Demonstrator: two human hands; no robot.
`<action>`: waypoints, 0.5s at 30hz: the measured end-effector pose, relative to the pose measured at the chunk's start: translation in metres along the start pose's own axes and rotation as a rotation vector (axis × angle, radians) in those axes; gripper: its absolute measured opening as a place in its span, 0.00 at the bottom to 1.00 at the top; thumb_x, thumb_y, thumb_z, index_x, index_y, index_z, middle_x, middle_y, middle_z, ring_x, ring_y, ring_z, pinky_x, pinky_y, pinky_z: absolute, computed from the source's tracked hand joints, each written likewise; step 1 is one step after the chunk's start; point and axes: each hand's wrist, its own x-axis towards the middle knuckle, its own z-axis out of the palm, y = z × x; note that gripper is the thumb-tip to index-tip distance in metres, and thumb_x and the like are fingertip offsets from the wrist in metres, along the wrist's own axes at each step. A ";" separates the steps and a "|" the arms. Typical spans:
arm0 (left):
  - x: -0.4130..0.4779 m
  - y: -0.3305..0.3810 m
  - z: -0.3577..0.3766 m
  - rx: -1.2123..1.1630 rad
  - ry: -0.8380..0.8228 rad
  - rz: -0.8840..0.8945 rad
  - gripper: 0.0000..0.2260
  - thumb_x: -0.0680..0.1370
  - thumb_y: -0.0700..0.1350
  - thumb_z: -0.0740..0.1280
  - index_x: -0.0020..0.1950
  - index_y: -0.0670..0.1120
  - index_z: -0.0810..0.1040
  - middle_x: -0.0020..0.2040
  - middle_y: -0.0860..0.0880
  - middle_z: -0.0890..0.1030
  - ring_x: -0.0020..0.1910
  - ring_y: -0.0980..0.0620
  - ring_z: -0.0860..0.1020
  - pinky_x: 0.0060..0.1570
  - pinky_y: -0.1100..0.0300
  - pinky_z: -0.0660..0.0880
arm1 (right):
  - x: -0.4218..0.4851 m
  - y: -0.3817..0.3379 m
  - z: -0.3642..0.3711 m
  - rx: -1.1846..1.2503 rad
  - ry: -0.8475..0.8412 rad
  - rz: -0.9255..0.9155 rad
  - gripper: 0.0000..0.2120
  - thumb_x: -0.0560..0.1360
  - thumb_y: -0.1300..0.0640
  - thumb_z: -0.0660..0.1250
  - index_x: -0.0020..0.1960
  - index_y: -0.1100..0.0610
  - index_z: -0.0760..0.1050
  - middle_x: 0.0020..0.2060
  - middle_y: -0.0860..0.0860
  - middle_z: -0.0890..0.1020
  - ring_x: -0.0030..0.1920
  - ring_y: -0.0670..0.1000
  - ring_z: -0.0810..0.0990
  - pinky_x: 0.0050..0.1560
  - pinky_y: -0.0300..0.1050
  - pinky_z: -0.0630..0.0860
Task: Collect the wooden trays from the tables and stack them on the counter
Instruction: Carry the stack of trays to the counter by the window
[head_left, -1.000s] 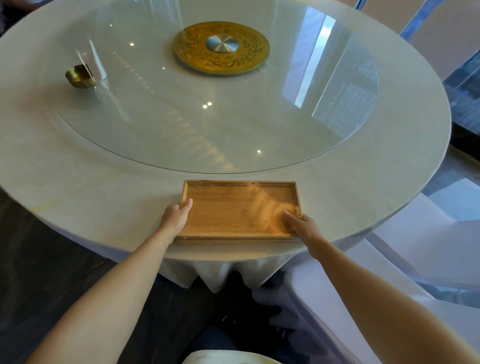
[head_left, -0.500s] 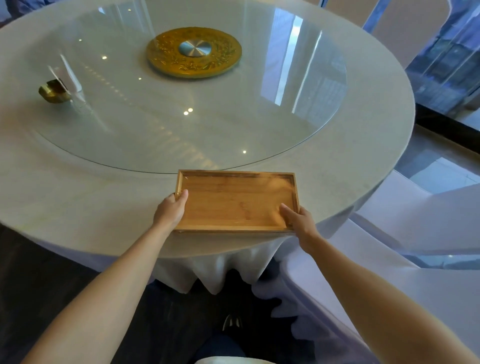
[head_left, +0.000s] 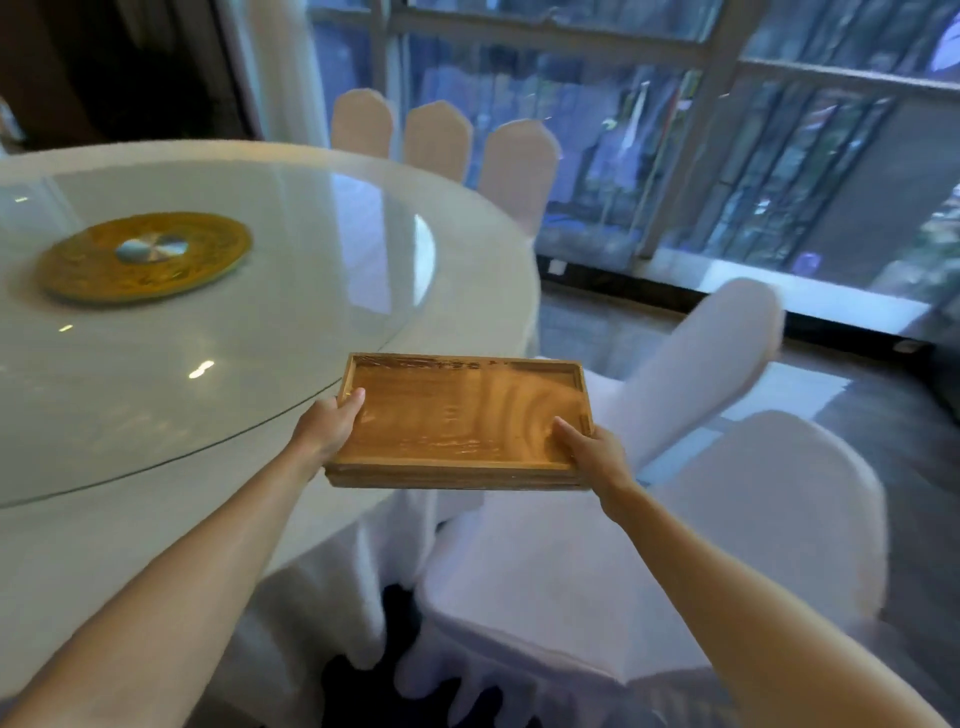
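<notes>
Now wooden tray (head_left: 462, 415) between left hand (head_left: 327, 428), right hand (head_left: 592, 457), gripped at ends.

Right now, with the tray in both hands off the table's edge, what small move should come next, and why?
Probably keep the tray level and carry it away from the table. The left hand and right hand hold its two short ends, it hangs over the chair, and no counter is in view.

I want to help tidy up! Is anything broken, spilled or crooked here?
Nothing stands out. The wooden tray is empty and held about level by the left hand and right hand, beside the table.
</notes>
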 end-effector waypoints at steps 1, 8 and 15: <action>-0.007 0.021 0.017 -0.008 -0.028 0.034 0.24 0.80 0.55 0.54 0.59 0.35 0.76 0.51 0.39 0.78 0.54 0.38 0.77 0.55 0.50 0.72 | -0.004 0.001 -0.028 0.002 0.053 0.001 0.20 0.75 0.48 0.65 0.58 0.62 0.77 0.47 0.54 0.80 0.46 0.53 0.78 0.43 0.41 0.74; -0.081 0.160 0.161 -0.050 -0.276 0.216 0.25 0.80 0.54 0.55 0.64 0.33 0.72 0.63 0.35 0.76 0.61 0.37 0.75 0.63 0.48 0.70 | -0.060 0.023 -0.237 0.085 0.351 -0.003 0.19 0.73 0.48 0.68 0.54 0.62 0.79 0.49 0.56 0.83 0.48 0.54 0.80 0.53 0.47 0.76; -0.177 0.273 0.295 -0.024 -0.490 0.393 0.24 0.80 0.52 0.57 0.64 0.33 0.73 0.64 0.35 0.75 0.58 0.40 0.75 0.58 0.52 0.70 | -0.136 0.054 -0.407 0.135 0.630 0.040 0.15 0.74 0.51 0.67 0.52 0.63 0.77 0.50 0.59 0.81 0.46 0.54 0.76 0.39 0.42 0.71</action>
